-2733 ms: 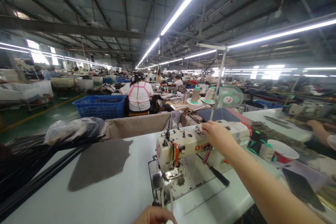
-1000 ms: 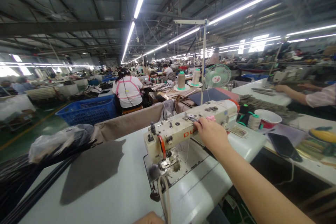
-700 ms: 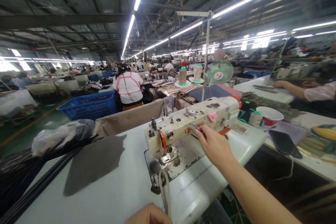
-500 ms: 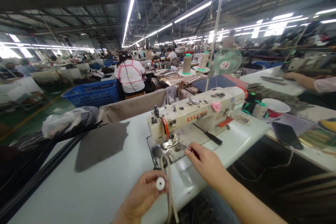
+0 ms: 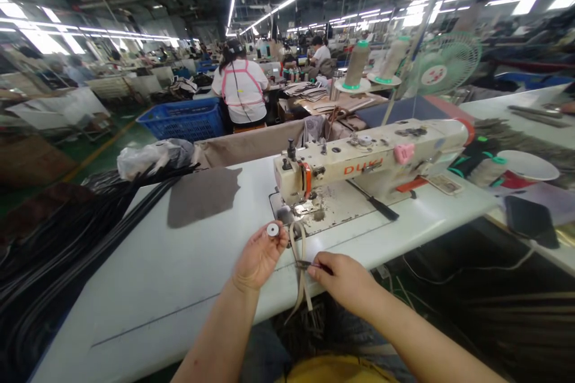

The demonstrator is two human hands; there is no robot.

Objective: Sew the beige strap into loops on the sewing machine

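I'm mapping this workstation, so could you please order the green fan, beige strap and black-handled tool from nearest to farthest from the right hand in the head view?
1. Beige strap: just left of the right hand.
2. Black-handled tool: farther forward, rightward.
3. Green fan: behind the machine.

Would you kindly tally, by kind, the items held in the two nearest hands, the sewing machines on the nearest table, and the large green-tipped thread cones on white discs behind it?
Small round white spool in the left hand: 1
Small pointed metal tool in the right hand: 1
Cream sewing machine: 1
Large green-tipped thread cones: 2
Total: 5
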